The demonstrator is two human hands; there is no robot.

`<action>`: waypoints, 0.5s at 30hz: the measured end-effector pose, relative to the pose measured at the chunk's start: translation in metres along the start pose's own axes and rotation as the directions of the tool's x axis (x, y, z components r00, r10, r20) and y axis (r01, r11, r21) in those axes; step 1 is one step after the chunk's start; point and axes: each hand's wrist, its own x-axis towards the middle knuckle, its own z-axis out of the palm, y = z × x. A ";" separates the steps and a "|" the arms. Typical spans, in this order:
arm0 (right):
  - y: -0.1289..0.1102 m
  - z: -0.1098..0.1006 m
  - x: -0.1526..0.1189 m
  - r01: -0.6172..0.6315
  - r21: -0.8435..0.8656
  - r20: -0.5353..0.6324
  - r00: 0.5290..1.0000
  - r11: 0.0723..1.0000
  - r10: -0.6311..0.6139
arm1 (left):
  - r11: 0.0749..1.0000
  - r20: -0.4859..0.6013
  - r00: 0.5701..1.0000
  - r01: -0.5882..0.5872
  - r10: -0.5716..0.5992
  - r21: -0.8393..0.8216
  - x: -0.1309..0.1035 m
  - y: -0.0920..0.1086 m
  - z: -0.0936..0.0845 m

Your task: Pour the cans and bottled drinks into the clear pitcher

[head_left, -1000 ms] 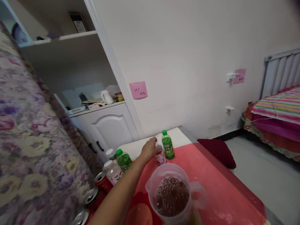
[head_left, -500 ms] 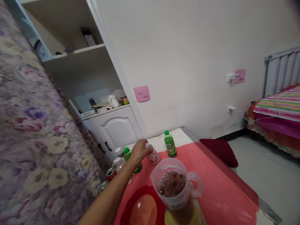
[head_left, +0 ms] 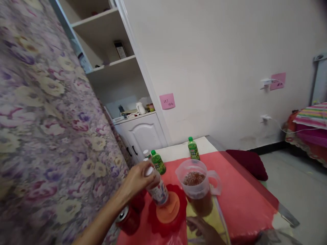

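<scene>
Head view, nearest first: the right hand (head_left: 201,228) lies low at the bottom edge, fingers loosely spread and flat on the yellow patch of the tablecloth (head_left: 245,207), holding nothing, just in front of the pitcher. To its left, a red can (head_left: 127,219) stands at the table's near left corner, beside the flowered fabric (head_left: 46,129) that fills the left side of the picture. Above the can, the left hand (head_left: 139,178) is closed around the neck and cap end of a small white-capped bottle (head_left: 158,190) with a pale pink and blue label; the bottle is tilted, its base just over or on the orange circle printed in the cloth — which of the two cannot be told. Just right of the bottle stands the clear plastic pitcher (head_left: 198,185), partly full of brown foamy liquid, handle pointing right. Behind the hand, a green bottle (head_left: 158,162) and another white-capped bottle (head_left: 146,154) stand close together. Farther back, near the table's far edge, a second green bottle (head_left: 193,149) stands alone. Beyond the table are a white cabinet (head_left: 143,134) and a pink note (head_left: 167,101) stuck on the wall.
</scene>
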 end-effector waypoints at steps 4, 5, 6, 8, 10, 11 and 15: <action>0.017 0.002 -0.006 0.202 0.065 -0.089 0.977 0.977 -0.196 | 0.990 0.041 0.997 -0.053 0.059 -0.127 -0.050 0.029 0.008; 0.019 0.002 -0.008 0.228 0.069 -0.098 0.970 0.971 -0.221 | 0.989 0.064 0.996 -0.050 0.060 -0.138 -0.061 0.037 0.012; 0.019 0.002 -0.009 0.239 0.066 -0.106 0.967 0.969 -0.232 | 0.987 0.084 0.994 -0.049 0.062 -0.153 -0.071 0.046 0.018; 0.016 0.003 -0.011 0.215 0.067 -0.127 0.970 0.974 -0.206 | 0.972 0.117 0.990 -0.044 0.072 -0.230 -0.088 0.062 0.031; 0.010 0.005 -0.011 0.141 0.112 -0.154 0.980 0.984 -0.123 | 0.957 0.131 0.989 -0.030 0.070 -0.287 -0.099 0.075 0.046; 0.006 0.006 -0.012 0.100 0.150 -0.163 0.984 0.984 -0.075 | 0.955 0.138 0.988 -0.025 0.068 -0.296 -0.103 0.080 0.054; -0.008 0.006 -0.015 0.037 0.270 -0.186 0.982 0.962 0.015 | 0.954 0.120 0.990 -0.040 0.079 -0.297 -0.111 0.082 0.080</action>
